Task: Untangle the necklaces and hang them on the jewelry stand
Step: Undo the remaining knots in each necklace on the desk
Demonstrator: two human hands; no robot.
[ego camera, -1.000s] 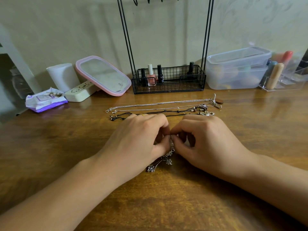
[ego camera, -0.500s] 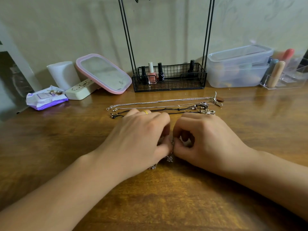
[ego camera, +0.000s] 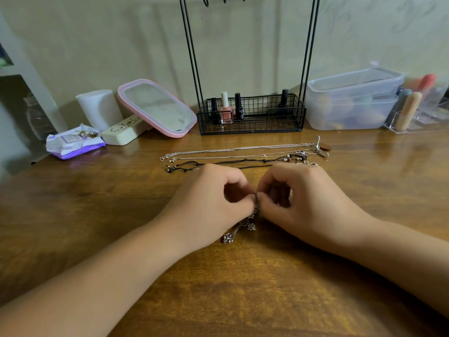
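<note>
On the brown wooden table (ego camera: pixel 73 227), the left hand (ego camera: pixel 209 203) and right hand (ego camera: pixel 301 203) each pinch the tangled silver charm necklace (ego camera: pixel 243 227) in a fingertip grip, likely to work its knot. Straightened necklaces (ego camera: pixel 243 154) lie beyond, before the black wire jewelry stand (ego camera: pixel 250 115).

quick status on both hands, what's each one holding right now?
Left hand: fingers curled, pinching the charm necklace.
Right hand: fingers curled, pinching the same charm necklace at the point where the fingertips of both hands meet.
</note>
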